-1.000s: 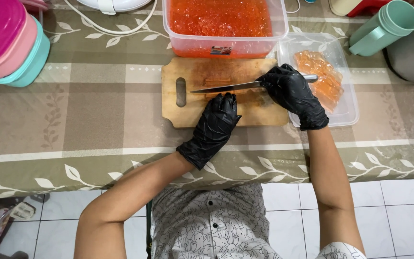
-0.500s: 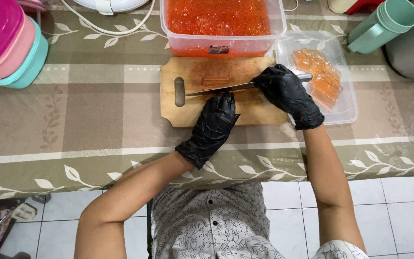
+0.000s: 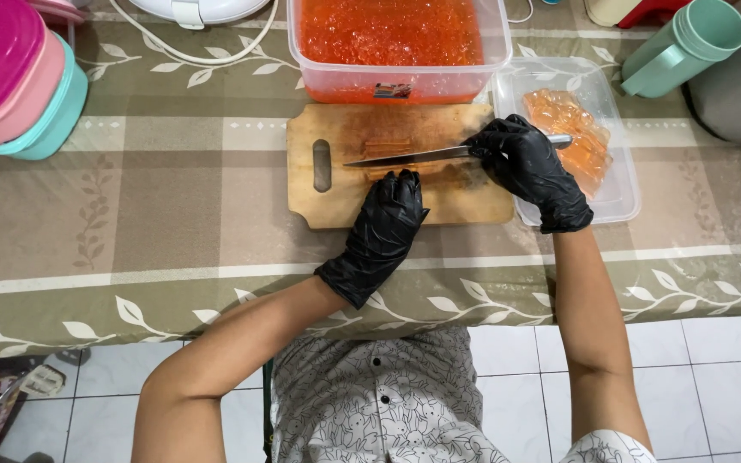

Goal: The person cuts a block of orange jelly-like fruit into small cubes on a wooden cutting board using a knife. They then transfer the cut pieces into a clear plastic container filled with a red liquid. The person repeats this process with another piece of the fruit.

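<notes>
- A home kitchen or dining spot, set up for preparing food.
- The desk (image 3: 130, 214) wears a household cloth, olive and beige checks with a white leaf border.
- White floor tiles (image 3: 713, 377) show at the near edge.
- A wooden cutting board (image 3: 336, 197) lies mid-desk, with a knife (image 3: 405, 156) across it.
- Far of the board stands a clear tub (image 3: 400, 81) of orange food; a clear tray (image 3: 619, 184) sits to the right.
- Stacked pink and teal containers (image 3: 19, 86) sit far left, a teal jug (image 3: 688, 43) far right.
- A white appliance (image 3: 199, 10) with a cord stands at the far edge.
</notes>
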